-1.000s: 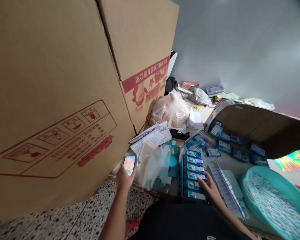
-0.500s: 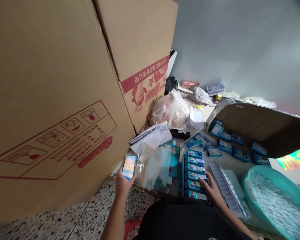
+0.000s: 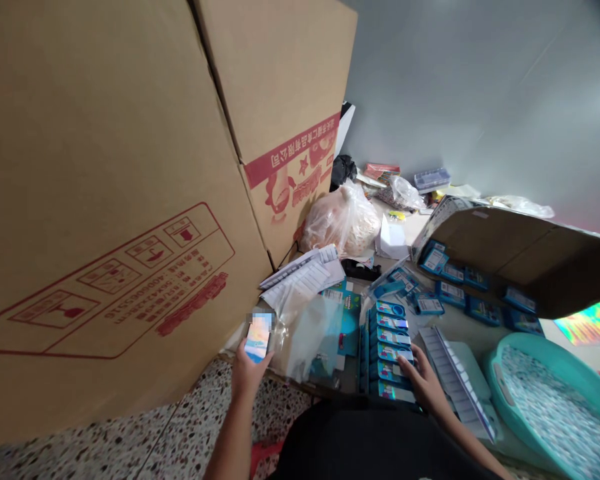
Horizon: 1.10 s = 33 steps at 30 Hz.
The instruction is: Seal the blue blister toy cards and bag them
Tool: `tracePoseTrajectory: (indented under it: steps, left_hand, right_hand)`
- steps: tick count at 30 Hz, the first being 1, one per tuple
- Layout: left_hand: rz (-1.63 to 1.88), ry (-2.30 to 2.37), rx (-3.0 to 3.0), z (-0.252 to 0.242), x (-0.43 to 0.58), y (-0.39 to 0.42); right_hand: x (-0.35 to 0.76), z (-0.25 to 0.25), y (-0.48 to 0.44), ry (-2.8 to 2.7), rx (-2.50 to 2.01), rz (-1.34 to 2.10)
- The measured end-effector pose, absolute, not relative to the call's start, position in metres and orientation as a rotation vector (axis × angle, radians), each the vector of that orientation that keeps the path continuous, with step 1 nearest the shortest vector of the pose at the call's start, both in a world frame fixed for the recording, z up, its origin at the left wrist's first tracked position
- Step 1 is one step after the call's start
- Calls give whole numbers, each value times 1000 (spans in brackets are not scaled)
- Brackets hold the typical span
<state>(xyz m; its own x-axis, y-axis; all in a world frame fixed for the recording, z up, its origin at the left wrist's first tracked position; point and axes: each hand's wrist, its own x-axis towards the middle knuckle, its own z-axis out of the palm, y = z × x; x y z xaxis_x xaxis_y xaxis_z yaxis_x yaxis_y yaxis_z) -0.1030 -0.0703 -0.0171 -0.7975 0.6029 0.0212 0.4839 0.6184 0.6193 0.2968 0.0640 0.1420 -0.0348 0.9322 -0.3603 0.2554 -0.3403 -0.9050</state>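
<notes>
In the head view, my left hand (image 3: pixel 250 370) is closed around a smartphone (image 3: pixel 258 339). Its lit screen faces up, with the top blurred out. My right hand (image 3: pixel 423 373) is at the right side of a row of small blue boxes (image 3: pixel 391 353), thumb on top and fingers curled at their edge. These boxes stand packed side by side, with colourful printing and pale labels. Between my hands lie a clear plastic bag (image 3: pixel 300 333) and a flat blue printed carton (image 3: pixel 350 320).
A tall cardboard carton (image 3: pixel 105 167) fills the left side. Loose blue boxes (image 3: pixel 450 292) lie by an open cardboard box (image 3: pixel 520 260). A turquoise basin (image 3: pixel 500 393) holds many small pale pieces. White ribbed sheets (image 3: pixel 455 380) lie beside it, and a full plastic bag (image 3: pixel 345 217) stands behind.
</notes>
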Motion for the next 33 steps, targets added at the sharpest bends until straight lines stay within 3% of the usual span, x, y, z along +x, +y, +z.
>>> tracePoseTrajectory:
  steps: [27, 33]
  left_hand:
    - [1009, 2489, 795, 0, -127, -70]
    - [1053, 2629, 808, 9, -143, -73]
  right_hand:
    - [295, 138, 62, -1247, -1620, 1403]
    - [296, 137, 62, -1226, -1600, 1475]
